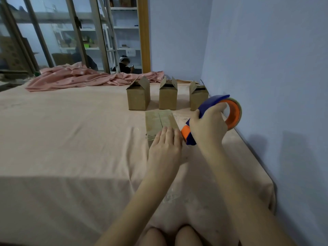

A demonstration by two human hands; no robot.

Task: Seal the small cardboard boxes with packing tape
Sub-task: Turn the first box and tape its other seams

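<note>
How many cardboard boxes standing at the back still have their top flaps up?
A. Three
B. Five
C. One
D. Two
A: three boxes stand in a row with flaps raised, the left box, the middle box and the right box, behind the closed box on which the left hand rests.

No legible text

The cardboard boxes, the tape dispenser and the bed sheet bear no readable writing; a white sign on the shelf at upper centre is too blurred to read.
</note>
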